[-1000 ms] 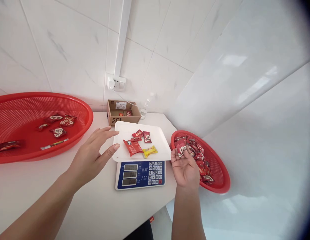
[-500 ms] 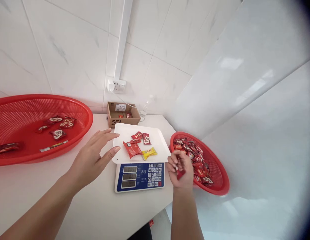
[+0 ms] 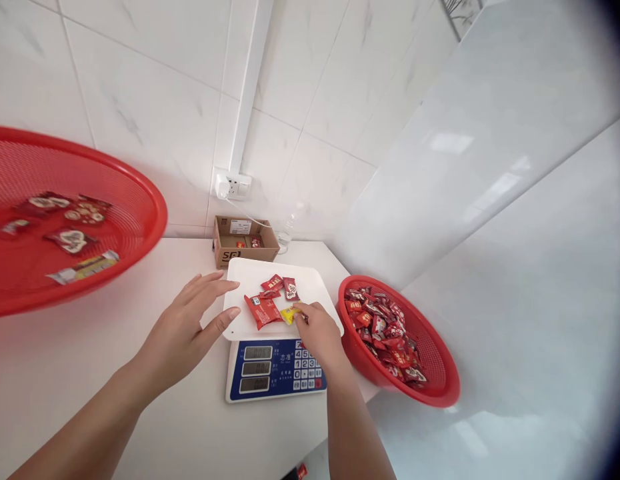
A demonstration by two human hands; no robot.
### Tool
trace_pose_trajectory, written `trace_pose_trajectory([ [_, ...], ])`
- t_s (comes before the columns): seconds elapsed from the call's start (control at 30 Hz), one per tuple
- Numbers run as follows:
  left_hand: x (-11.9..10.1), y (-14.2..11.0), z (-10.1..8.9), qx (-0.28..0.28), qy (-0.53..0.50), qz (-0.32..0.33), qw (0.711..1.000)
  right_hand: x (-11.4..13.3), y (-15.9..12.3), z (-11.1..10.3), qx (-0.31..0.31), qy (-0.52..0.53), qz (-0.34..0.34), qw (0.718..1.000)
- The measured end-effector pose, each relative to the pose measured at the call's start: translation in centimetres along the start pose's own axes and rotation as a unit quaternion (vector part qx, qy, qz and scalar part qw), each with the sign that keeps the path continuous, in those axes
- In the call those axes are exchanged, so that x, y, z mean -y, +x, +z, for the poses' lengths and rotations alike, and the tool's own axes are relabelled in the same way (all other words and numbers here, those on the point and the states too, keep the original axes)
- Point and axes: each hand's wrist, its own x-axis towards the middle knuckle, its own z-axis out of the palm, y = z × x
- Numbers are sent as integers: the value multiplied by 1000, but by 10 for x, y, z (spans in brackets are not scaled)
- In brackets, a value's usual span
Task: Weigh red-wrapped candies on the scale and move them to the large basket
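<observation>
My right hand (image 3: pixel 320 333) reaches over the white pan (image 3: pixel 240 269) of a digital scale (image 3: pixel 263 383), its fingers closed at the yellow candy packet (image 3: pixel 288 315). A bit of dark red wrapper shows under the fingertips; most of it is hidden. Beside the pan's left edge, my left hand (image 3: pixel 190 327) is open and holds nothing, thumb and fingers apart. On the pan lie a large red packet (image 3: pixel 263 311), a small red packet (image 3: pixel 273 283) and a dark red packet with a white label (image 3: pixel 291 289).
Right of the scale stands a red basket (image 3: pixel 443 357) heaped with wrapped candies. Another red basket (image 3: pixel 150 207), holding several packets, is at the left. Behind the scale, a small cardboard box (image 3: pixel 225 255) holds a few packets, near a wall socket (image 3: pixel 233 185) with a cable.
My right hand has moved left from the right basket's rim, carrying a dark red packet, to the pan. The left basket appears higher and further left. My left hand has hardly moved.
</observation>
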Motion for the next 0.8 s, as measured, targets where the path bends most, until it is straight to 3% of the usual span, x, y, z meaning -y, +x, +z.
trace_pose_trajectory([
  [0.17,2,-1,1,9,-8,-11,1000,24,9,1,-12,4,-62,998],
  [0.27,3,-1,2,14,-14,-9,1000,41,18,6,12,-29,-100,995],
  [0.4,5,-2,3,14,-13,-27,999,50,29,9,55,-67,-96,992],
  [0.57,5,-2,1,33,-5,-60,998,33,24,0,24,-24,-52,998],
  [0.8,9,1,1,50,2,-65,997,-18,-21,-5,-43,228,-19,973],
])
